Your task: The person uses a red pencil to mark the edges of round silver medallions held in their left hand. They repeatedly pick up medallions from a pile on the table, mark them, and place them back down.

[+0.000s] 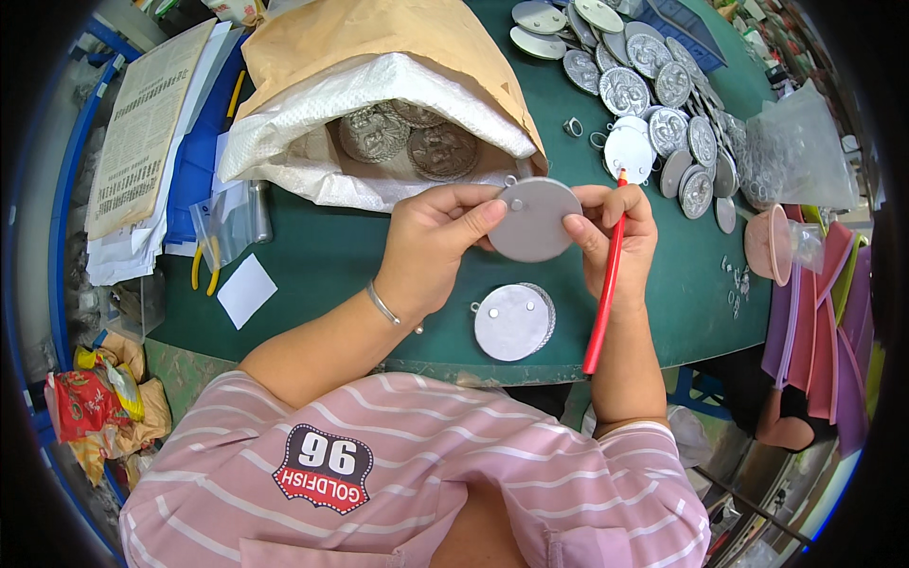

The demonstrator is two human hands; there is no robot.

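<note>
**Grey disc pinched between both hands, red stick in the right**

Both hands are up over the worktop, meeting on one round grey disc. Left hand is closed on the disc's left edge, thumb across the face, fingers behind. Right hand is closed on the right edge w/ thumb and forefinger, and also grips a red stick that runs nearly upright, tip up just past the knuckles, tail down toward the person's body. Disc is face-on to the camera, blank side showing, w/ a small loop tab at upper left and two small rivet dots near it. No real long axis, it's round; both hands are equally on it.

Just below the hands, nearer the body: a short stack of same discs, blank side up, lying flat.

Beyond the left hand: an open brown paper sack w/ white woven liner, lying on its side, mouth toward the hands; embossed silver medallions inside.

Beyond and right of the right hand: a spread of embossed discs, overlapping, plus loose rings. Far right: a clear bag of small bits, contents too small to tell. A pink cup lies on its side right of the right hand.

Left of the left hand: small clear bags, yellow-handled pliers, a white paper square.
</note>
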